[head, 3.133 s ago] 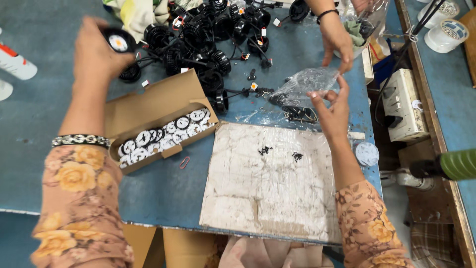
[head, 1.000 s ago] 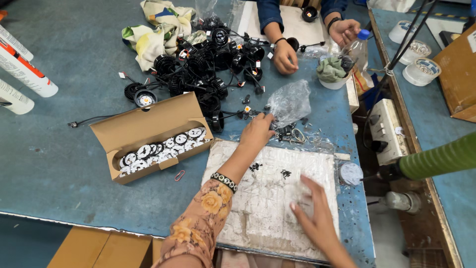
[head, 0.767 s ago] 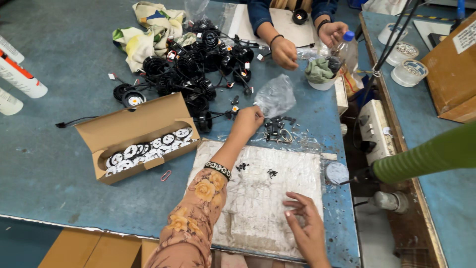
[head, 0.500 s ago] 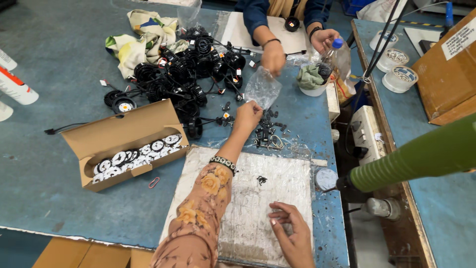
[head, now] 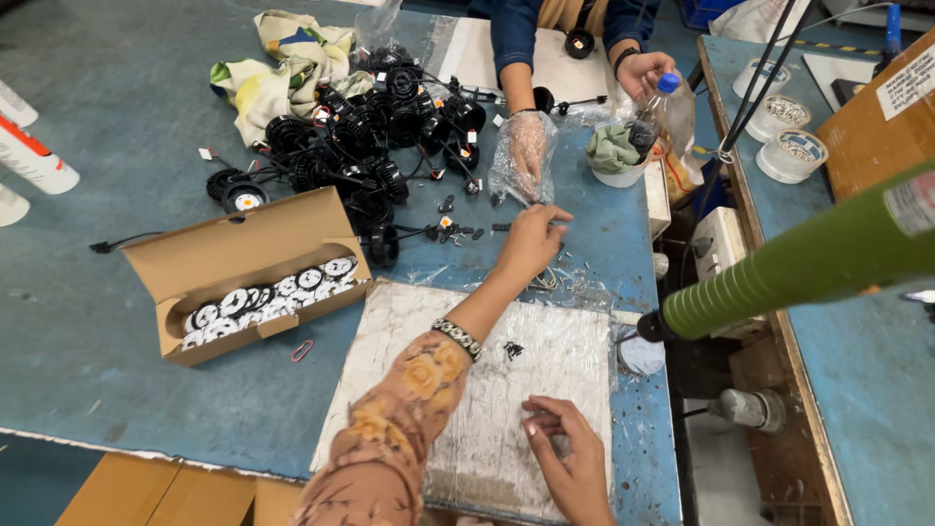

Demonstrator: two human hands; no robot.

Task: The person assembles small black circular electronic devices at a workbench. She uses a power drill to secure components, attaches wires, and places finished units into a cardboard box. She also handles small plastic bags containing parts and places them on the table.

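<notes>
Now | left hand [head: 531, 244] at clear plastic bag [head: 521, 156] | brown carton [head: 243, 268] left

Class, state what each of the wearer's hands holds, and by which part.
Left hand pinches the clear plastic bag's bottom edge. Right hand: cannot be told.

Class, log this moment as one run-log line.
left hand: reaching clear plastic bag | right hand: resting on white board
</notes>
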